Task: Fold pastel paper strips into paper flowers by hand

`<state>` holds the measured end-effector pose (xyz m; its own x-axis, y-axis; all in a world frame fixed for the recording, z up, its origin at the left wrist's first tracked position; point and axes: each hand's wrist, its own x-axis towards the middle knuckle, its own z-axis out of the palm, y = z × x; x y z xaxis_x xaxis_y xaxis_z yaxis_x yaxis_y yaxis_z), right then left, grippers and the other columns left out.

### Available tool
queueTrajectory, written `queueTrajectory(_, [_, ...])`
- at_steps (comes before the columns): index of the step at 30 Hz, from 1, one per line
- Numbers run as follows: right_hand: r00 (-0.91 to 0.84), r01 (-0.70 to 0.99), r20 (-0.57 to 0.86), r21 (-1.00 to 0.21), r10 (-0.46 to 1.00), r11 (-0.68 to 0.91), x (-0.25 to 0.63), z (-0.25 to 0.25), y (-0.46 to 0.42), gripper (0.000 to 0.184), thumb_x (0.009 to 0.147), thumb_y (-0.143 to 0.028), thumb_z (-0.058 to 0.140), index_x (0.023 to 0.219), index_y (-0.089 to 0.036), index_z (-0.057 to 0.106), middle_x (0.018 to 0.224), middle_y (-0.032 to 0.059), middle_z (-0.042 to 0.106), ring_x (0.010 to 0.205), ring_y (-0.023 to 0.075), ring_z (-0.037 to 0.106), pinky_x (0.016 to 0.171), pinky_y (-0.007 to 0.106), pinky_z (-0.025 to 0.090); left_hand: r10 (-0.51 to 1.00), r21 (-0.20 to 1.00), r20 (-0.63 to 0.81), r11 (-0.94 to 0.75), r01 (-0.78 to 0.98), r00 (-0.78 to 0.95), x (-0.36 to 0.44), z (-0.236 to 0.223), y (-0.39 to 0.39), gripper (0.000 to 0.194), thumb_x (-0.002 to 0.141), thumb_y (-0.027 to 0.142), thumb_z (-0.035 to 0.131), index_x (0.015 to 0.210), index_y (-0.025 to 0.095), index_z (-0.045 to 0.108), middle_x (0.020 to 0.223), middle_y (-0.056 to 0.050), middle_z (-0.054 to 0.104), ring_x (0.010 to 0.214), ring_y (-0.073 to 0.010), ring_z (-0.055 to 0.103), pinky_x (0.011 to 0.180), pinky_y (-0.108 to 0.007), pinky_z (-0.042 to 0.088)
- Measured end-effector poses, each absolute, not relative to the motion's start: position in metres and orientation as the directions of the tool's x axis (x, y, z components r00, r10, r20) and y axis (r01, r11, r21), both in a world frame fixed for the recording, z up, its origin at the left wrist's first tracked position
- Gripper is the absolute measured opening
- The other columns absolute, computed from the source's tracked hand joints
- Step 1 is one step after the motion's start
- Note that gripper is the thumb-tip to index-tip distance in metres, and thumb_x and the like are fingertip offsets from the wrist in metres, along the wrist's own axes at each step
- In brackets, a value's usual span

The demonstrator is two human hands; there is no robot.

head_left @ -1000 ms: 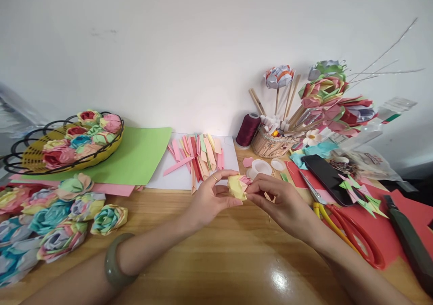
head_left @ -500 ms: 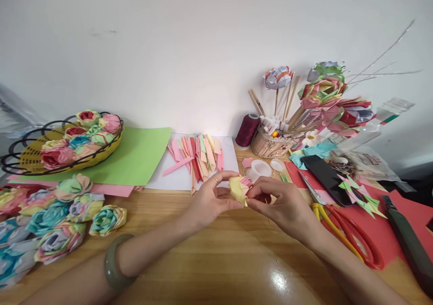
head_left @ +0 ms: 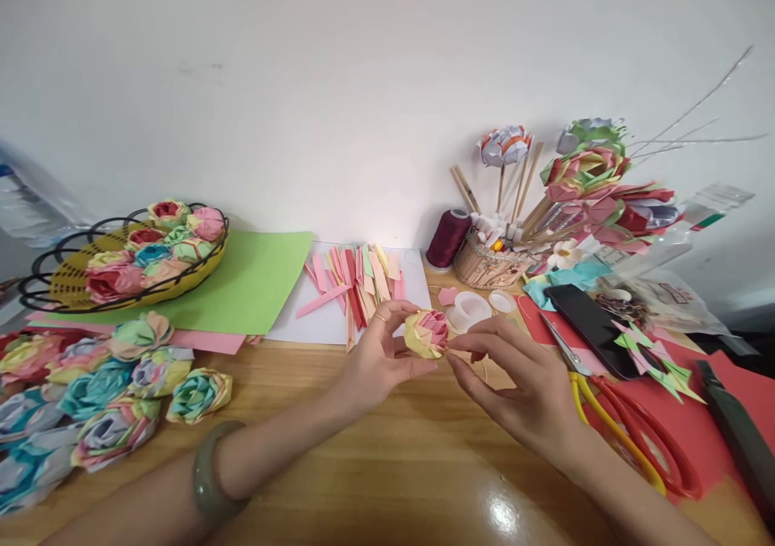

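Observation:
A small layered paper flower [head_left: 429, 333], yellow outside with pink inner petals, is held above the table. My left hand [head_left: 381, 352] grips it from the left, forefinger on top and thumb below. At its right lower edge, the thumb and forefinger tips of my right hand [head_left: 514, 376] close loosely on the paper, the fingers more stretched out. A thin thread [head_left: 488, 372] loops below my right fingers; where it begins is hidden. Behind the flower lies a pile of folded paper strips [head_left: 357, 283] on a white sheet [head_left: 417, 275].
Several finished paper flowers [head_left: 100, 388] lie at left, below a yellow basket [head_left: 66, 279] of more. A thread spool [head_left: 448, 239], a decorated pot [head_left: 490, 262], white tape rolls [head_left: 469, 310], a phone [head_left: 590, 328], scissors [head_left: 651, 433] and a dark green cutter [head_left: 735, 425] stand or lie at right.
The flower has turned so its pink centre faces me more. My right fingers have loosened and straightened, and the hand has shifted slightly right. My left hand keeps its hold.

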<state>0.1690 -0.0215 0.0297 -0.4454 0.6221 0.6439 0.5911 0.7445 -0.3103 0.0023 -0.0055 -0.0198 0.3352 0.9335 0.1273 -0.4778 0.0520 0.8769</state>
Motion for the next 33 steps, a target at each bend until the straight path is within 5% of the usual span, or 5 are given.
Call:
queueTrajectory(14, [-0.653,0.657,0.678,0.285,0.338,0.698,0.174,0.017,-0.019,0.013,0.074,-0.014,0.061,0.086,-0.017,0.056,0.065,0.0011,0.061,0.057,0.0125,0.055,0.049,0.025,0.043,0.936,0.905,0.147,0.003,-0.424,0.321,0.005,-0.021,-0.011,0.046,0.063,0.015,0.071,0.096,0.024,0.039,0.09,0.001,0.057,0.079,-0.0113,0.057,0.073,-0.026,0.045])
queueTrajectory(33, [-0.662,0.497,0.732,0.264,0.163,0.827,0.174,0.021,-0.025,0.017,0.07,-0.009,0.067,0.086,-0.011,0.063,0.065,0.0017,0.064,0.062,0.0127,0.056,0.051,0.025,0.044,0.956,0.884,0.218,-0.108,-0.454,0.196,0.007,-0.015,-0.015,0.051,0.059,0.016,0.074,0.096,0.025,0.04,0.111,-0.002,0.046,0.086,-0.0111,0.056,0.072,-0.025,0.047])
